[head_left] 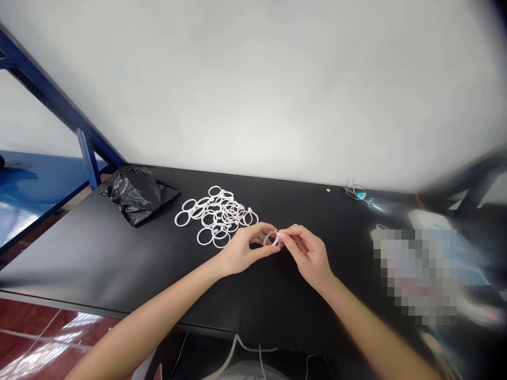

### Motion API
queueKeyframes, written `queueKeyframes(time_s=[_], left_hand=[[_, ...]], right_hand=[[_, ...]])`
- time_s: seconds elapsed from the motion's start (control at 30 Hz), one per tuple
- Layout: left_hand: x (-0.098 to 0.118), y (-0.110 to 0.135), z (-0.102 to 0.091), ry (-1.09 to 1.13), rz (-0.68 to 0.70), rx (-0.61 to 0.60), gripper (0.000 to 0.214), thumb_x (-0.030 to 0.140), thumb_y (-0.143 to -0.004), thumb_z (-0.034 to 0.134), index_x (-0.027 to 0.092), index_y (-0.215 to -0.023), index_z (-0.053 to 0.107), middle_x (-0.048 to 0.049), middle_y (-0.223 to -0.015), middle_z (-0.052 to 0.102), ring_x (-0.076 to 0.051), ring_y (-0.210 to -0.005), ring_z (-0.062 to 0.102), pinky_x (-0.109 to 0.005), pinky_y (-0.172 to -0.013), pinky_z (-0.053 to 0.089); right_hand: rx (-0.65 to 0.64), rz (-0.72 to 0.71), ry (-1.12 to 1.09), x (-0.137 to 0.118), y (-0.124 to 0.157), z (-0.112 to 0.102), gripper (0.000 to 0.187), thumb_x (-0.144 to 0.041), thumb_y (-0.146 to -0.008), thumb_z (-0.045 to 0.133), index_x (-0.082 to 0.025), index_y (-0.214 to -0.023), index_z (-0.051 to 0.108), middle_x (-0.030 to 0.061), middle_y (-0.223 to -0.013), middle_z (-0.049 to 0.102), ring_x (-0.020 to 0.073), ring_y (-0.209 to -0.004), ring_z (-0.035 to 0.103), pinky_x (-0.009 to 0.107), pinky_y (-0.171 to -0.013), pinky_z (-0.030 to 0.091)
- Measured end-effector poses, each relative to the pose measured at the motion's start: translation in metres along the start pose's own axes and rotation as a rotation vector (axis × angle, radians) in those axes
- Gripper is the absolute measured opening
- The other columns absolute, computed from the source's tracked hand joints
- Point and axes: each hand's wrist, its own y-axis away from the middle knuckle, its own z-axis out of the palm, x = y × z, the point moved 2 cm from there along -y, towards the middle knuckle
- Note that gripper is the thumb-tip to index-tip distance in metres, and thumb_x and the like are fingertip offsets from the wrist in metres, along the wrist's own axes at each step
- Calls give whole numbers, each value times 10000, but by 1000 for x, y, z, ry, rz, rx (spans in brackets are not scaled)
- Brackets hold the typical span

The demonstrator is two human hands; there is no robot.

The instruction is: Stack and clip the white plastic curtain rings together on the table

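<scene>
Just above the black table, a white ring [266,239] is held between my two hands. My left hand [241,248] has its thumb and fingers closed around the ring's left side. At the ring's right side, my right hand [309,252] pinches it near a small white part whose details I cannot make out. Beyond my left hand lies a loose pile of several similar white rings [205,236], some with small round knobs on the rim.
A crumpled black plastic bag [138,192] lies left of the pile. Eyeglasses [356,192] rest near the wall at the back right, with a small yellow bit [328,190] beside them. Blurred items stand at the right. A blue metal frame [59,100] rises on the left.
</scene>
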Motion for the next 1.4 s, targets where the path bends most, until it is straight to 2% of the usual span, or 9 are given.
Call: queueKeyframes(time_s=[0.3, 0.5, 0.6, 0.9, 1.03, 1.13, 1.2, 1.27, 1.4], left_hand=[[2, 0, -8, -131, 26, 21, 347, 351, -848, 703, 167, -1130, 618, -72, -1055, 688, -188, -923, 676, -338, -884, 554], [0, 0, -55, -796, 131, 342, 307, 310, -899, 612, 177, -1175, 628, -113, -1176, 659, -269, -1095, 619, -460, -978, 499], [-5, 4, -76, -982, 133, 367, 321, 294, -891, 605, 155, -1179, 626, -135, -1183, 657, -304, -1122, 603, -505, -990, 482], [-5, 32, -98, -985, 170, 396, 307, 324, -904, 612, 176, -1173, 623, -113, -1189, 650, -251, -1124, 599, -437, -994, 495], [-4, 52, -115, -1025, 128, 459, 305, 376, -940, 547, 202, -1182, 615, -107, -1263, 605, -246, -1199, 557, -435, -1041, 460], [-15, 61, -134, -1060, 45, 530, 525, 515, -899, 572, 198, -1315, 524, -149, -1404, 498, -300, -1336, 443, -493, -1099, 390], [-27, 62, -146, -1049, -64, 519, 733, 624, -842, 589, 206, -1420, 420, -181, -1501, 395, -364, -1414, 334, -558, -1114, 338], [-38, 57, -157, -1019, -161, 449, 849, 688, -814, 569, 217, -1480, 334, -198, -1540, 345, -411, -1441, 274, -605, -1112, 298], [-41, 41, -169, -1000, -148, 275, 1112, 745, -686, 658, 239, -1549, 173, -198, -1613, 174, -439, -1480, 133, -609, -1151, 204]], right_hand=[[11, 48, -53, 1, -2, 1, 135, -312, -950, 576, -232, -989, 676, 18, -824, 680, 160, -715, 675, 329, -716, 583], [143, 66, -97, 7, -5, -5, 225, -371, -939, 578, -230, -1107, 630, 31, -849, 697, 144, -622, 636, 327, -614, 581], [162, 61, -103, 8, -6, -7, 223, -376, -931, 587, -221, -1085, 632, 36, -834, 695, 144, -599, 629, 324, -580, 576], [137, 126, -68, 24, -5, 1, 243, -423, -914, 601, -206, -1014, 649, 47, -826, 696, 143, -578, 629, 307, -552, 574], [41, 137, 143, 27, -8, 11, 264, -446, -907, 591, -202, -981, 660, 80, -874, 694, 208, -711, 690, 349, -600, 600], [-17, -25, 331, 24, -20, 23, 283, -427, -899, 602, -228, -1097, 634, 121, -1159, 657, 274, -1038, 667, 445, -835, 591], [-97, -96, 446, 23, -34, 35, 470, -464, -855, 652, -258, -1266, 555, 132, -1405, 528, 319, -1299, 512, 536, -1035, 471], [-252, -91, 549, 24, -52, 51, 809, -574, -766, 709, -273, -1447, 394, 152, -1567, 337, 360, -1427, 344, 581, -1106, 371], [-588, -80, 711, 23, -87, 81, 1224, -734, -616, 720, -241, -1570, 133, 153, -1650, 70, 392, -1508, 54, 600, -1174, 191]])
